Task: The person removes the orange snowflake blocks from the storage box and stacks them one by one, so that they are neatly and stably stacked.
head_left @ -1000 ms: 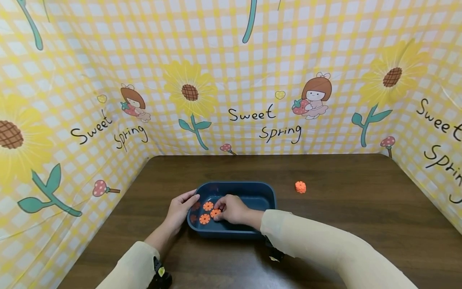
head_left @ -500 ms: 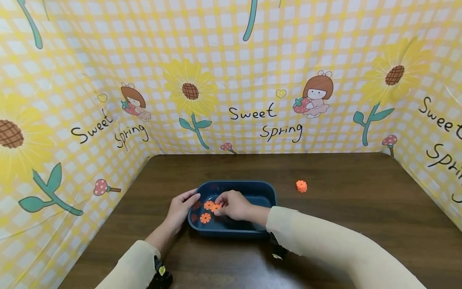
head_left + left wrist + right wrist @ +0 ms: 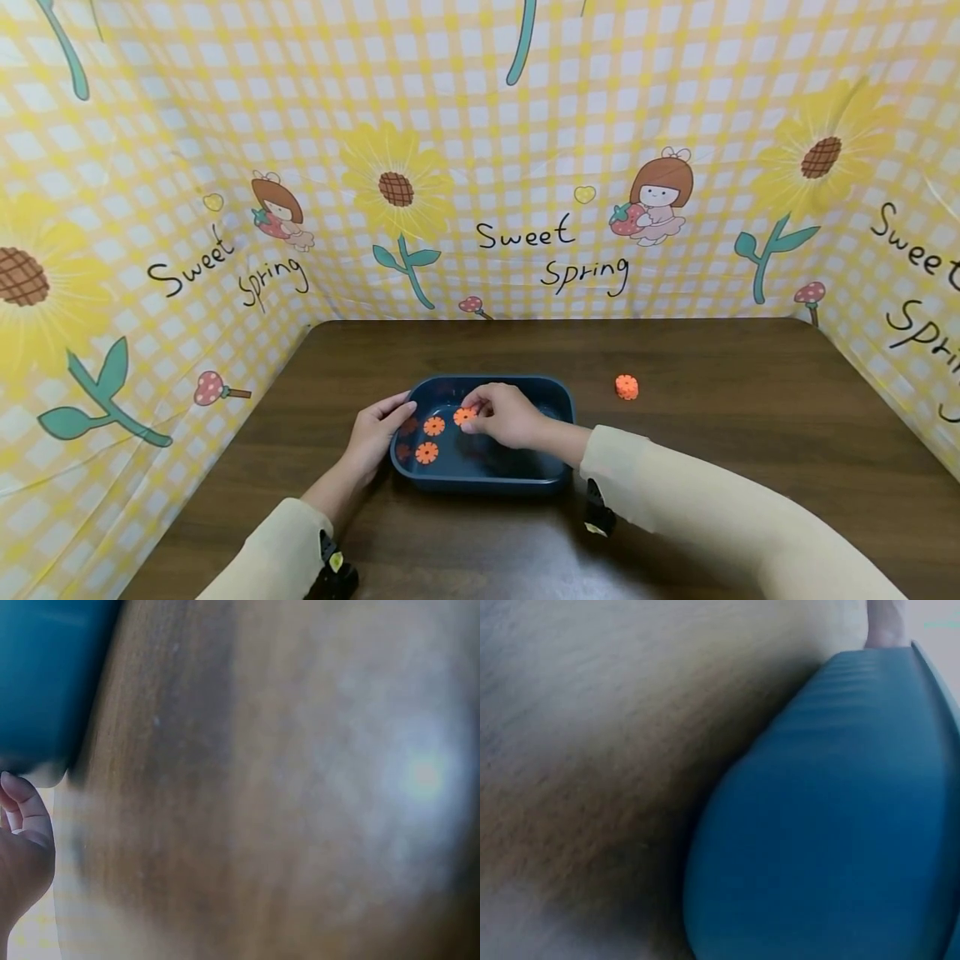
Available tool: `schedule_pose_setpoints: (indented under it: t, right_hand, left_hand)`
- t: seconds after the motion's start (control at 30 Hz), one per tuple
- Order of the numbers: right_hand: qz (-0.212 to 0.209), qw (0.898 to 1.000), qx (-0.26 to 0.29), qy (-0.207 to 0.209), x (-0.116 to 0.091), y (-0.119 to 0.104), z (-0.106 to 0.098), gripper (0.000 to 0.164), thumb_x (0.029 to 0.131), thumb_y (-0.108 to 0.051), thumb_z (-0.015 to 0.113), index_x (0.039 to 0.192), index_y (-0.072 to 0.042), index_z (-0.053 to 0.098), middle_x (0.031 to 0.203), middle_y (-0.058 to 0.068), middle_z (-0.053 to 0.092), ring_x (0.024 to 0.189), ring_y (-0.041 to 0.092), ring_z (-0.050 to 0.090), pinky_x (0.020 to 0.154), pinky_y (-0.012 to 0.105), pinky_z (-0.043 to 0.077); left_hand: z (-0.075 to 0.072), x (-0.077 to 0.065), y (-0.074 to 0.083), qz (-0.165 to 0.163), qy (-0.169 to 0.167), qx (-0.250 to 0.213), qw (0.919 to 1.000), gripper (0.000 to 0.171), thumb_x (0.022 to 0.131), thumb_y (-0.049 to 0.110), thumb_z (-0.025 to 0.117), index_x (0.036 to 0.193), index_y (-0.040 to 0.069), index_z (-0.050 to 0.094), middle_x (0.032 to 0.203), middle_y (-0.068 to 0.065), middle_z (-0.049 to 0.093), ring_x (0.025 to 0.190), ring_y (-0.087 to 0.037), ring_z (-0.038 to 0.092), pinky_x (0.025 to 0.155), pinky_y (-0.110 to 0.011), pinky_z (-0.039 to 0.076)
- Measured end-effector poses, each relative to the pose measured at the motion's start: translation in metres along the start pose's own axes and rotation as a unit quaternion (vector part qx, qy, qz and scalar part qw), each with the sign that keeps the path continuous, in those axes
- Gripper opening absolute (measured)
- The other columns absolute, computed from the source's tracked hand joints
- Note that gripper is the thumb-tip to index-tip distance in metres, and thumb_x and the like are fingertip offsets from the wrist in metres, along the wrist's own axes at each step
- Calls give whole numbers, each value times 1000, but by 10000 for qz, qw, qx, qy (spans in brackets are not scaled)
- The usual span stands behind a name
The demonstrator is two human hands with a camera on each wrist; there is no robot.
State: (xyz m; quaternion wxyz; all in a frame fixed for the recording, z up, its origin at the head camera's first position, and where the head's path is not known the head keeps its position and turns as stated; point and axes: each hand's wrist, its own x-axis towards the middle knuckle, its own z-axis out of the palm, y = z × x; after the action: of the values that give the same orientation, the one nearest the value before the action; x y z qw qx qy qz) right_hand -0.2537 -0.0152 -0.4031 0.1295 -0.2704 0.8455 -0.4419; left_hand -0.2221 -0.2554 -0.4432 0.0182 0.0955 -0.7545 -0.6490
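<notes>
In the head view, a dark blue rectangular plastic box (image 3: 480,484) stands on the table. My left hand (image 3: 372,437) grips its left end, thumb over the rim. Inside the box, thumb and fingers of my right hand (image 3: 506,417) pinch an orange snowflake building disc (image 3: 463,416), flat and notched like a flower. Two more such discs, an upper disc (image 3: 433,426) and a lower disc (image 3: 427,452), lie at the box's left end. In the left wrist view, my left hand (image 3: 26,851) reaches the box's corner. The right wrist view shows the box's outer wall (image 3: 825,825).
A short stack of orange discs (image 3: 626,387) sits on the brown wooden table (image 3: 712,400), right of the box. Yellow checked cloth (image 3: 510,167) with flower prints hangs behind the table and along both sides.
My right hand has moved right and slightly away from me inside the box, drawing the pinched disc apart from the other two. My left hand stays at the box's left end.
</notes>
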Motion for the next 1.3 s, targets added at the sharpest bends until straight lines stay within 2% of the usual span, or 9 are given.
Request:
schedule_pose_setpoints:
  t: [0.23,0.53,1.0,1.3]
  right_hand:
    - [-48,9993,239,277,-9,2,-20,25,88,-19,73,110,-8,68,91,0,61,82,18,55,70,29,50]
    - [-266,9957,287,834,-17,10,-45,26,87,-15,74,110,-6,68,89,2,61,80,18,55,67,28,50]
    - [26,9885,280,1486,-32,35,-91,27,90,-17,72,114,-5,67,94,6,63,87,22,56,72,31,50]
    - [80,9828,215,1833,-45,57,-114,31,89,-16,73,114,0,65,94,10,63,86,24,55,70,29,49]
  left_hand:
    - [-1,1,-1,27,-30,-28,10000,45,96,29,63,134,6,59,127,-16,61,104,-26,62,88,-34,52]
    - [-1,-2,1,-59,-40,-80,9999,47,95,31,64,135,6,58,126,-16,61,103,-26,63,90,-35,51]
    - [-1,-2,1,-23,-23,1,10000,47,96,31,64,135,6,58,129,-17,60,105,-26,63,90,-34,51]
    - [-1,-2,0,30,-27,-33,10000,47,96,31,64,135,6,58,128,-17,60,106,-29,63,90,-35,51]
